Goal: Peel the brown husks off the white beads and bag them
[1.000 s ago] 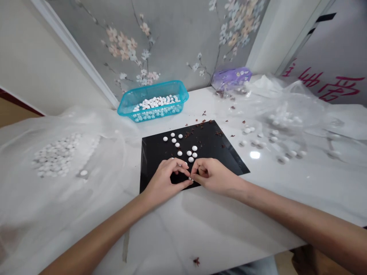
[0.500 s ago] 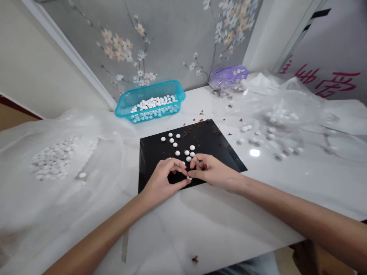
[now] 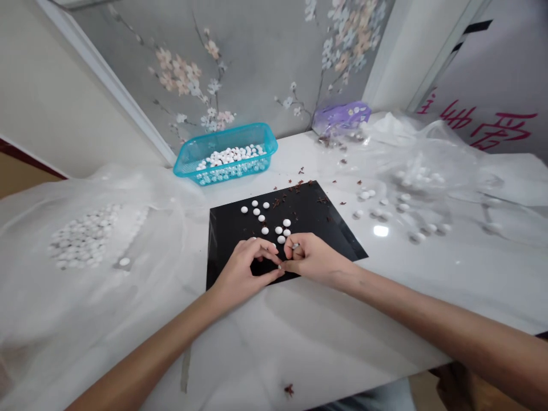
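My left hand (image 3: 245, 264) rests over the front of a black board (image 3: 329, 228). Its thumb and fingers pinch a small white round piece (image 3: 279, 266), mostly hidden by fingertips. Against that same piece, the closed fingertips of my right hand (image 3: 315, 260) meet those of the left. Whether the right fingers hold anything small is hidden. Several loose white pieces (image 3: 278, 230) lie on the board just beyond both hands. Tiny dark brown bits (image 3: 278, 201) are scattered toward the board's back edge.
A blue plastic basket (image 3: 184, 166) of white pieces stands behind the board. On the left, clear plastic sheeting (image 3: 162, 228) surrounds a heap of white pieces (image 3: 85, 237). A purple bag (image 3: 342, 115) and more plastic (image 3: 462, 162) lie at right. One brown bit (image 3: 289, 390) lies near the front edge.
The right fingertips have shifted slightly over the white piece, so less of it shows. Both hands otherwise keep their place, while the view has tilted a little.
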`<state>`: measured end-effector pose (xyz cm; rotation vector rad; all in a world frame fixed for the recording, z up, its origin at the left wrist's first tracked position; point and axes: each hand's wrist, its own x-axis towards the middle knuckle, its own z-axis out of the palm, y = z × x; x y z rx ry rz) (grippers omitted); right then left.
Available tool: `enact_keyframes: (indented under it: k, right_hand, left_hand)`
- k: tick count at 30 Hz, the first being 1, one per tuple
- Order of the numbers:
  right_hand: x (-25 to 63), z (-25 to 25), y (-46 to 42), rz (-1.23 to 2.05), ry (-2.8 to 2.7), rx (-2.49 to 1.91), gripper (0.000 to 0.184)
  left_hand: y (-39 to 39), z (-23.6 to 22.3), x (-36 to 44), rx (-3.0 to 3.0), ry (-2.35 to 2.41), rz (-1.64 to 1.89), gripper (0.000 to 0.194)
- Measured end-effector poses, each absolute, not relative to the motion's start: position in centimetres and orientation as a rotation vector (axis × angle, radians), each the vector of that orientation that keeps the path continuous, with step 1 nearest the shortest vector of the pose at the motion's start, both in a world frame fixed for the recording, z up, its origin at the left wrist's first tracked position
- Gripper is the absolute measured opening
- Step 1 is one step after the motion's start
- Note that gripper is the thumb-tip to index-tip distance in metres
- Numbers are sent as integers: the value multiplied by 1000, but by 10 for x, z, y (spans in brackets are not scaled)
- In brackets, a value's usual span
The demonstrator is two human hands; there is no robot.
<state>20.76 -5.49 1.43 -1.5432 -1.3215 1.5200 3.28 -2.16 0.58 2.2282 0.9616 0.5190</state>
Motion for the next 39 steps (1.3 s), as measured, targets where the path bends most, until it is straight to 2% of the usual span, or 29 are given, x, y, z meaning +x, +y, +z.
enact_keyframes:
  k: [6, 8, 10, 13, 15, 20, 29, 39]
  right_hand:
    - [222, 19, -46, 1589, -1424, -1418, 21]
    - [237, 24, -40, 1512, -1425, -1489, 21]
    - [255, 31, -35, 1252, -1481, -1625, 19]
    - [281, 37, -29, 673, -1687, -1890, 10]
    - [293, 37, -27, 516, -1807, -2029, 9]
    - [299, 26, -23, 542, -1911, -2211, 14]
    - [291, 19, -23, 487, -1911, -2108, 15]
    - [275, 20, -26, 494, -1864, -2076, 10]
  left_hand:
    - [-21, 10, 34, 2422, 919, 526, 11]
    - [-21, 9, 33, 2502, 887, 554, 7]
    - [-22, 8, 33, 2556, 854, 582, 9]
    - [-22, 7, 33, 2585, 833, 570, 11]
    - [-21, 7, 33, 2583, 838, 530, 12]
    - [-20, 8, 33, 2635, 831, 529, 12]
    - [-27, 13, 35, 2764, 805, 410, 15]
    - [-18, 14, 28, 2570, 1080, 630, 20]
